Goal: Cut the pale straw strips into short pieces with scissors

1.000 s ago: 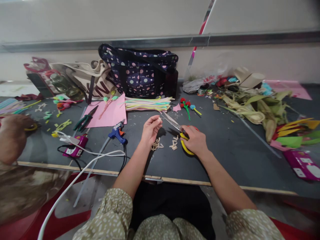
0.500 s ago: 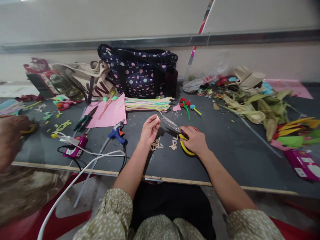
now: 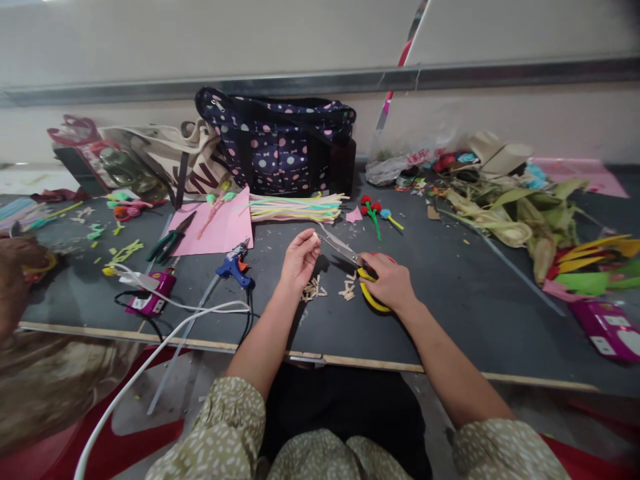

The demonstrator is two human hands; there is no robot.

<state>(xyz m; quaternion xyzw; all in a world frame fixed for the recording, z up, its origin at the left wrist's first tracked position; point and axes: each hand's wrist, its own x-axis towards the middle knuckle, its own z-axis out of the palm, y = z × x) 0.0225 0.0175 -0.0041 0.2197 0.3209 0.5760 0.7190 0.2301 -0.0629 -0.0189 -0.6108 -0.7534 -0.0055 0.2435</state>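
My right hand (image 3: 384, 279) is wrapped round the handles of a pair of scissors (image 3: 343, 248) with yellow and red grips. The blades are parted and point left toward my other hand. My left hand (image 3: 302, 257) pinches a small pale piece (image 3: 315, 236) between thumb and fingertips, close to the blade tips; what it is made of cannot be made out. Below the hands, on the dark table (image 3: 475, 300), lie two small heaps of short beige pieces, a left heap (image 3: 313, 289) and a right heap (image 3: 347, 287).
A blue glue gun (image 3: 236, 267), green-handled pliers (image 3: 171, 237) and a purple power strip (image 3: 154, 293) with a white cable lie left. Pipe cleaners (image 3: 297, 208) and a patterned bag (image 3: 280, 143) are behind. Dried husks (image 3: 520, 213) lie right. Another person's hand (image 3: 20, 273) works at far left.
My hands and the scissors have hardly moved. At far left, the other person's hand has shifted slightly, and the tool in it now sits at a different angle.
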